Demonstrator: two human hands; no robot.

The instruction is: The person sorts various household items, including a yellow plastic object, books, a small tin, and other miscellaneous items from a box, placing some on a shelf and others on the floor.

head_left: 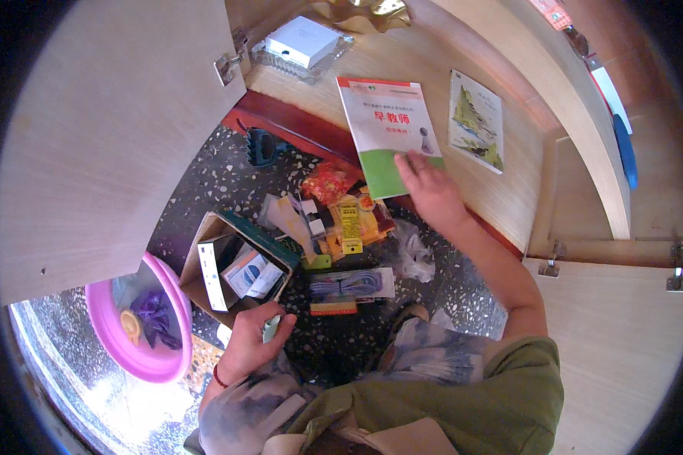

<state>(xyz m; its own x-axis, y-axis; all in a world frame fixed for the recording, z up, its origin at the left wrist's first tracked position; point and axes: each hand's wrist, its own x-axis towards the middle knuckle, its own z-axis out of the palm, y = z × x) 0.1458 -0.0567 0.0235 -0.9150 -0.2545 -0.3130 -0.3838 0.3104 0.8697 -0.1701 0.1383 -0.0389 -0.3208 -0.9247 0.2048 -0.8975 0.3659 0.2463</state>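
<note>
My right hand [430,185] rests on the green lower part of a white and green book [384,128], which lies on the cabinet shelf [319,102] and sticks out past its red front edge. Nothing shows gripped in that hand; its fingers lie nearly together. Near my lap, my left hand [259,335] is closed around a small pale green item [271,329]. Just beyond it a cardboard box [262,233] with a dark green side holds a white strip [213,277], cards and small boxes. To the right of the first book lies a book with a landscape cover [476,122].
On the floor lie a coiled purple cord [347,282] in packaging, yellow packets [350,227], a red bag [327,182] and clear plastic [414,250]. A pink basin [185,318] stands at left. Cabinet doors [108,131] hang open on both sides. A white box [303,41] sits on the shelf.
</note>
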